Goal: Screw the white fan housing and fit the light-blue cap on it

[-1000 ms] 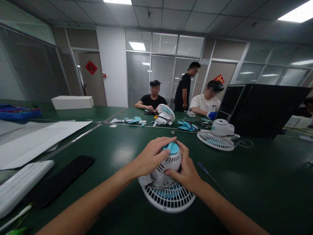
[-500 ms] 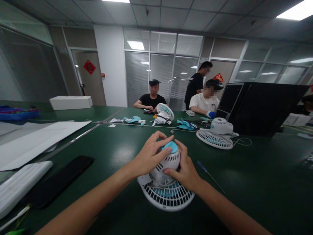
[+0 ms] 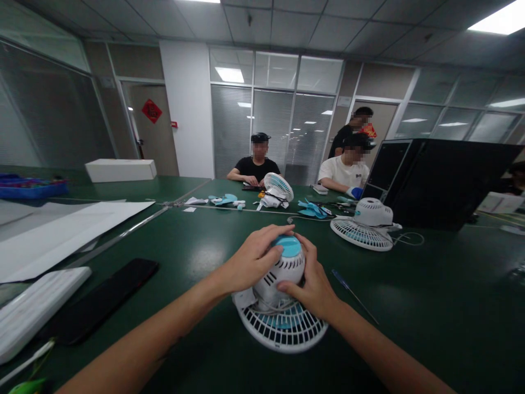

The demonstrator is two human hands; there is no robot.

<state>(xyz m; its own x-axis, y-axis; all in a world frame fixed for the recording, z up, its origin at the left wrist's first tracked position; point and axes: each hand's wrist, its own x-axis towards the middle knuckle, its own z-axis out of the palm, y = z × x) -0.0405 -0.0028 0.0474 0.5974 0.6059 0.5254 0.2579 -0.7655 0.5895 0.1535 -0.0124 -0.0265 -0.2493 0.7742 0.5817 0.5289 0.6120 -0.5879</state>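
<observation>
A small white desk fan (image 3: 279,323) lies grille-down on the green table (image 3: 197,246) right in front of me. Its rounded motor housing points up, topped with a light blue cap (image 3: 287,245). My left hand (image 3: 252,259) wraps the left side of the housing, fingers curled over the cap. My right hand (image 3: 312,279) clasps the right side, thumb pressed against the white shell. A thin blue-handled screwdriver (image 3: 350,294) rests on the table just right of my right hand.
A black phone (image 3: 102,298) and a white keyboard (image 3: 35,306) lie at left, with white sheets (image 3: 61,232) behind. Another fan (image 3: 363,227) lies face-down at right beside a black monitor (image 3: 435,180). Three people are at the far end with a fan (image 3: 276,191) and blue parts.
My left fingers, lifted slightly half a second ago, have settled back over the blue cap. The standing person at the back has walked right, behind the seated one.
</observation>
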